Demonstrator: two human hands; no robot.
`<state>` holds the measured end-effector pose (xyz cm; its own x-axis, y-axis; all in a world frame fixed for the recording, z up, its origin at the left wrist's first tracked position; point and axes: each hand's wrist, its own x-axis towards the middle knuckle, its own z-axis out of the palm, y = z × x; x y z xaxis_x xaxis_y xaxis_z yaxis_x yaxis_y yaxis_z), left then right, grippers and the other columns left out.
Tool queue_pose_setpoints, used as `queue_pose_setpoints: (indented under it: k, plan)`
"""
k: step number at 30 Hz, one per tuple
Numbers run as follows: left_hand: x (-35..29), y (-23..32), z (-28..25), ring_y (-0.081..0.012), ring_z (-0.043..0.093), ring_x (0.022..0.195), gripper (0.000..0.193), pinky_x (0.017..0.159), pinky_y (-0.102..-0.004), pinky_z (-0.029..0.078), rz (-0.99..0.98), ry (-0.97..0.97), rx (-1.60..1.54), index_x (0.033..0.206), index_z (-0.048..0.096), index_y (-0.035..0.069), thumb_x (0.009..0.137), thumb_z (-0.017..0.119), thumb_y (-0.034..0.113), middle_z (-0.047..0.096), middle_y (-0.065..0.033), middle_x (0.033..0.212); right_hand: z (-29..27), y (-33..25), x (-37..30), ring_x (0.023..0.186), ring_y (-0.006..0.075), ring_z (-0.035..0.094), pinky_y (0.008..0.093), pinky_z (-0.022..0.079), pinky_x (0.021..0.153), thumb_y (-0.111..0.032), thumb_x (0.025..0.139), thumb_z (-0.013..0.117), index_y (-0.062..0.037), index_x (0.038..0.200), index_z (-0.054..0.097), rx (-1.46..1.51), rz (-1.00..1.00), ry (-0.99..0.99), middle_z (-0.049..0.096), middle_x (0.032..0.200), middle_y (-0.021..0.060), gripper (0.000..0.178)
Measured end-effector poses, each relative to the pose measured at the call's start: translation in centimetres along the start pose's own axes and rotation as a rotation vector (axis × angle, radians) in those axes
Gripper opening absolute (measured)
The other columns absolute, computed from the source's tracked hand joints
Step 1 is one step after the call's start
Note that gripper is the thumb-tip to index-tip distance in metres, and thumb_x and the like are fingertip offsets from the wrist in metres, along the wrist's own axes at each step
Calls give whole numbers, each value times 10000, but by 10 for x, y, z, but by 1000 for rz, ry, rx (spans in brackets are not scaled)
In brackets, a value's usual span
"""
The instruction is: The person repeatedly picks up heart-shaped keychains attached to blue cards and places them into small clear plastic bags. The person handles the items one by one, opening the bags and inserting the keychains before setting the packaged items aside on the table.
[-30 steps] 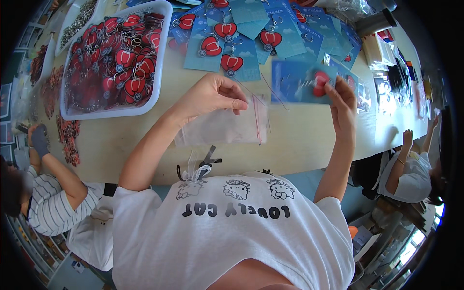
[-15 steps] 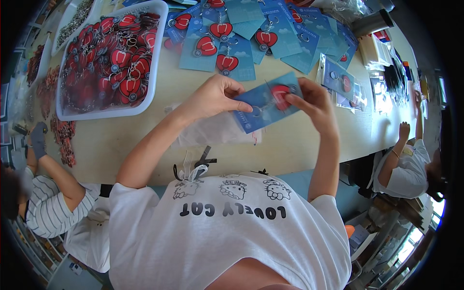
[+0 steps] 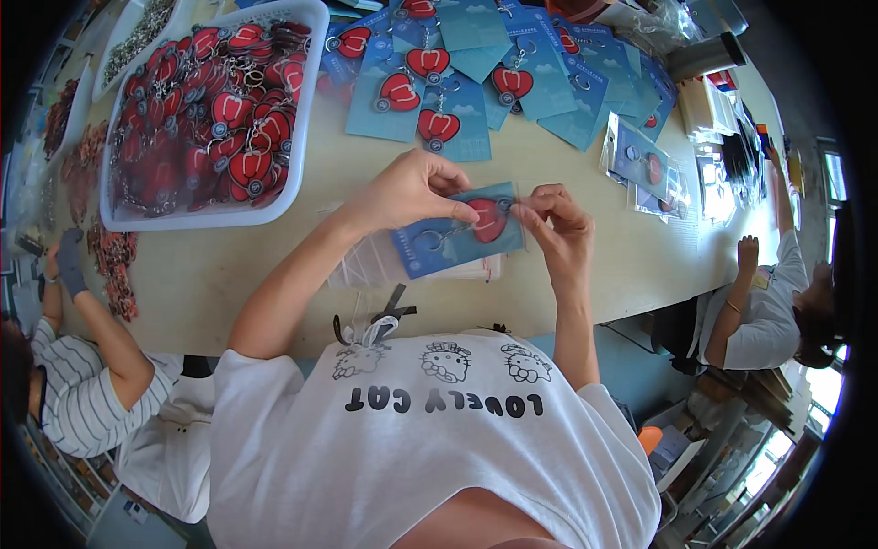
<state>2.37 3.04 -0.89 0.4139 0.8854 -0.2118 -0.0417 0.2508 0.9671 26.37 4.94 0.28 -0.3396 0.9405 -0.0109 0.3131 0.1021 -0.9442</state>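
Observation:
Over the near part of the table, both hands are on a blue card (image 3: 416, 263) with a red heart-shaped keychain (image 3: 487, 220) lying on it. My left hand (image 3: 410, 194) closes on the card's upper edge, its thumb against the heart. At the card's right end, the fingers of my right hand (image 3: 560, 222) are pinched together; what looks like clear film shows there. The keychain's metal ring and chain stretch toward the card's left end. Just below the card, flat clear plastic bags (image 3: 361, 265) lie on the table, partly covered by it.
A white tub (image 3: 203, 220) full of heart keychains (image 3: 251, 169) stands at the left. Blue cards (image 3: 462, 114), several bearing keychains, spread across the back. Bagged cards (image 3: 645, 160) lie at the right. One person (image 3: 96, 393) works at the left, another (image 3: 764, 316) at the right.
The card has moved down and left, toward me, and sits flatter. My left thumb has shifted onto the heart; my right hand has slid off it to the card's right end.

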Motion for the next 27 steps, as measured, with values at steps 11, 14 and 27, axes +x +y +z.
queue_pose_setpoints:
  k: [11,14,27]
  plan:
    - [-9,32,5,-78,627,758,262,730,-236,511,30,29,70,990,618,-29,771,747,37,696,-71,816,4,-30,8,883,144,560,290,458,740,-36,661,808,-128,882,774,-73,-216,-268,590,945,18,242]
    - [-15,43,9,-75,615,724,287,717,-237,482,43,37,127,1000,583,-8,767,745,35,692,-70,761,-1,-20,4,909,156,572,294,439,768,-23,676,799,-46,898,699,52,-226,-199,604,942,42,245]
    - [-27,49,23,-158,639,673,333,696,-278,467,178,4,424,1017,551,23,740,733,46,675,-107,726,1,-20,-10,728,80,562,243,432,671,-63,789,751,-19,819,655,284,214,-440,620,775,-17,110]
